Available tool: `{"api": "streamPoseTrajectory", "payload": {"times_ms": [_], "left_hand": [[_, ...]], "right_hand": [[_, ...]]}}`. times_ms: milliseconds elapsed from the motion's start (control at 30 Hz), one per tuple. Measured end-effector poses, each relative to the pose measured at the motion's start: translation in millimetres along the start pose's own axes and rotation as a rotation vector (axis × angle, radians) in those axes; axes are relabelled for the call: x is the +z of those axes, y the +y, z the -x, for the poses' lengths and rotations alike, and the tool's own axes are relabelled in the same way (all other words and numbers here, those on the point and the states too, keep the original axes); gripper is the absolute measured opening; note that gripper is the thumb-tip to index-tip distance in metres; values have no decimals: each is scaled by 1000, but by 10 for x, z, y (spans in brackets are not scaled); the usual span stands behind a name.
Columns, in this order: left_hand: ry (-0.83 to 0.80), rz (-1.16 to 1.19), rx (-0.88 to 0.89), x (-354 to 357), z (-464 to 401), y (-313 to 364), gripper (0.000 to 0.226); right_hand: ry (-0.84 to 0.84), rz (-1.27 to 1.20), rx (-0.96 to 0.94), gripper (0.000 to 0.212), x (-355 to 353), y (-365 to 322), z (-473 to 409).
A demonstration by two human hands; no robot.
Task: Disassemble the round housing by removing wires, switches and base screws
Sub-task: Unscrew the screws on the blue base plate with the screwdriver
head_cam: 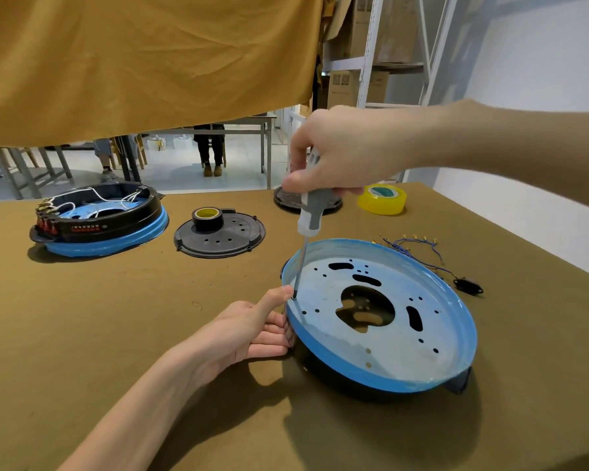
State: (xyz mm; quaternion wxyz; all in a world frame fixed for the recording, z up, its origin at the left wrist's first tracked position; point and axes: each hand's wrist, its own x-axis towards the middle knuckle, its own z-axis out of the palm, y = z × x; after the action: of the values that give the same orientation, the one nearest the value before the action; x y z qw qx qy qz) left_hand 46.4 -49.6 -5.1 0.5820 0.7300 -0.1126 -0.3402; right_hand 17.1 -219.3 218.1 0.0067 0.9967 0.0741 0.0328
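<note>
The round housing (432,341) lies at the right front of the table, a pale metal dish with a blue rim and many holes over a black base. My right hand (340,154) grips the grey handle of a screwdriver (308,215), held nearly upright. Its tip stands on a screw at the dish's left inner edge. My left hand (252,329) holds the housing's left rim, thumb on top by the tip and fingers curled against the outer wall. A loose bundle of blue wires (419,248) with a small black switch lies behind the housing.
A second housing (99,219) with white wires and red switches stands at the far left. A black round cover (220,234) with a black tape roll (206,217) lies mid-table. Another black cover (286,200) and a yellow tape roll (381,198) sit at the back. An ochre cloth hangs above.
</note>
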Motion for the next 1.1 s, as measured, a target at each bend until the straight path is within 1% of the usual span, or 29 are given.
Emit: {"api": "streamPoseTrajectory", "payload": {"times_ms": [33,67,133,200,267,300,333,367,433,467,533,600,667,700,733,800,833,900,1000,1033,1100], "left_hand": [[-2,5,1,-5,-5,-3,103],[-4,11,1,-7,-10,-5,103],[-6,13,-2,-10,-19,-10,103],[-9,14,-4,-13,-27,-17,103],[-11,21,-4,-18,-30,-24,103],[-12,23,-4,-20,-29,-26,103],[-14,24,-5,-21,-28,-24,103],[-16,23,-5,-22,-26,-24,103],[-14,21,-2,-18,-27,-24,104],[-13,23,2,-16,-26,-25,104],[-14,22,3,-11,-30,-21,104],[-13,22,-7,-7,-30,-12,104],[-11,26,-17,-6,-20,-2,103],[-13,24,-17,-8,-15,-1,102],[-15,21,-18,-7,-11,0,102],[-15,18,-15,-10,0,-1,102],[-13,18,-14,-9,3,-2,102],[-11,16,-13,-3,7,0,102],[-7,8,-15,7,16,10,101],[-3,8,-16,11,15,12,100],[7,10,-19,17,21,12,100]], "right_hand": [[-48,-131,-35,25,-52,-5,24],[-101,-207,-71,20,-109,-17,45],[-177,-239,-125,29,-190,-15,73],[-188,-139,-57,29,-162,-35,67],[-126,67,45,55,-99,-42,27],[-81,123,67,64,-77,-44,17],[-53,118,61,62,-58,-38,1],[-50,48,37,51,-53,-29,-11],[-86,-151,-51,21,-100,-27,11],[-126,-197,-86,19,-137,-40,36],[-185,-195,-120,30,-165,-44,58],[-162,-129,-42,36,-110,-71,65],[-41,78,24,57,-39,-80,37],[2,143,26,61,-19,-73,24],[19,142,16,56,-8,-60,9],[-41,-52,-39,27,-57,-26,14],[-87,-146,-72,18,-103,-15,38],[-134,-230,-120,28,-132,7,74],[-89,-299,-63,31,-39,-3,100],[-42,-213,-36,37,9,-10,93],[95,73,-2,56,56,-19,73]]}}
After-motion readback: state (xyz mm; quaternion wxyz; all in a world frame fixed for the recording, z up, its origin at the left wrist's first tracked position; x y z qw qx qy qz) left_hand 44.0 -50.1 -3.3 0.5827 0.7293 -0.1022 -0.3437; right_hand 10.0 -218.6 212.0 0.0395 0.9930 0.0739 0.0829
